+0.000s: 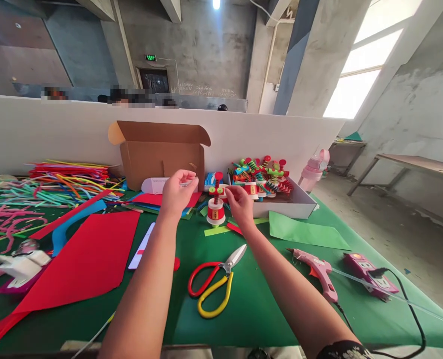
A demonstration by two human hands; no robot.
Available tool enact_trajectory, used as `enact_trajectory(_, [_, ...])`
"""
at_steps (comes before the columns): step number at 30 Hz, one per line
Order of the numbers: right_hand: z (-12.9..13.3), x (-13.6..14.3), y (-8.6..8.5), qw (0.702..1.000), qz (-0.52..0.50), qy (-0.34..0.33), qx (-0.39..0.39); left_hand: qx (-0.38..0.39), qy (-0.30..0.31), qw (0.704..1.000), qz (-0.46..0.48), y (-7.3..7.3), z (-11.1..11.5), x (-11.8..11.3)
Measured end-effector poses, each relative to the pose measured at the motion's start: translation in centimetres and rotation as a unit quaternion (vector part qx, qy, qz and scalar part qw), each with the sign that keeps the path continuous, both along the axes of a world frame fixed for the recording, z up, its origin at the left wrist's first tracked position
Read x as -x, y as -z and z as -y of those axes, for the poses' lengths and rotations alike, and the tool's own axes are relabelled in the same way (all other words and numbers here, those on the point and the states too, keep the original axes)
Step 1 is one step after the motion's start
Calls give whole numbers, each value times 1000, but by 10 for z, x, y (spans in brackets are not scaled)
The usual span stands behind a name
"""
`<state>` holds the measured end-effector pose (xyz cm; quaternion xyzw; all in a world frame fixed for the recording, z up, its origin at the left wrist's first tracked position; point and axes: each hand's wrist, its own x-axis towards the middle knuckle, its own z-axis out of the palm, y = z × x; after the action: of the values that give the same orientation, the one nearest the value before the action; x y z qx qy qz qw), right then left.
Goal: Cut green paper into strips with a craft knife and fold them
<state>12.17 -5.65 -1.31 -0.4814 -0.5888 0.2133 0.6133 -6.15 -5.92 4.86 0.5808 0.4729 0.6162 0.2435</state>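
Observation:
A small paper-cup figure [216, 212] with a red band, green eyes and a red disc on top stands upright between my hands. Dark coiled paper arms hang at its sides. My right hand [241, 203] is closed in a pinch beside the figure's head; whether the fingertips grip it or only overlap it in view, I cannot tell. To the left and a little higher, my left hand [179, 193] is raised with thumb and fingers pinched, apart from the figure. What it holds, if anything, is too small to make out. Scissors [227, 269] lie open-bladed in front, between my forearms.
Behind the figure, a white box tray [300, 207] holds several similar figures. A brown cardboard box [157, 154] stands open nearby. Pipe cleaners [70, 174] and red sheet [90, 259] cover the left. At right lie a pink glue gun [319, 269], power strip [371, 276] and green sheet [306, 232].

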Motion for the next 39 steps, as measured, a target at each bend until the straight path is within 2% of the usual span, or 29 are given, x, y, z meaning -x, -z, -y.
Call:
enact_trajectory(2, [15, 15, 3, 997, 70, -33, -6, -1, -41, 996, -74, -2, 24, 24])
enact_trajectory(3, [22, 24, 5, 993, 107, -57, -6, -5, -82, 987, -137, 0, 38, 39])
enact_trajectory(5, [37, 45, 8, 976, 181, -118, 5, 3, -164, 951, -260, 9, 68, 70])
enact_trajectory(7, [49, 66, 12, 943, 279, -181, 17, 40, -208, 911, -355, 25, 97, 101])
enact_trajectory(9, [59, 86, 16, 892, 391, -225, 26, 114, -227, 859, -444, 46, 123, 122])
enact_trajectory(11, [63, 104, 19, 852, 459, -249, 31, 188, -211, 815, -507, 68, 143, 131])
enact_trajectory(13, [62, 116, 22, 832, 486, -266, 31, 230, -189, 784, -545, 86, 158, 128])
enact_trajectory(17, [48, 131, 24, 796, 539, -274, 29, 255, -179, 740, -596, 108, 174, 107])
enact_trajectory(20, [40, 139, 23, 775, 563, -285, 19, 242, -197, 728, -610, 112, 179, 98])
enact_trajectory(22, [37, 145, 21, 759, 574, -309, 5, 234, -204, 729, -611, 112, 179, 96])
enact_trajectory(24, [32, 149, 17, 754, 568, -329, -7, 237, -207, 731, -605, 112, 176, 97])
enact_trajectory(29, [9, 148, 6, 810, 504, -301, -8, 247, -200, 745, -587, 114, 165, 98])
enact_trajectory(33, [2, 139, 9, 818, 492, -297, -4, 246, -197, 749, -583, 114, 162, 94])
enact_trajectory(36, [6, 135, 16, 809, 493, -320, -8, 244, -194, 746, -588, 116, 168, 93])
enact_trajectory(39, [13, 135, 20, 774, 502, -385, -36, 242, -179, 743, -598, 120, 178, 96])
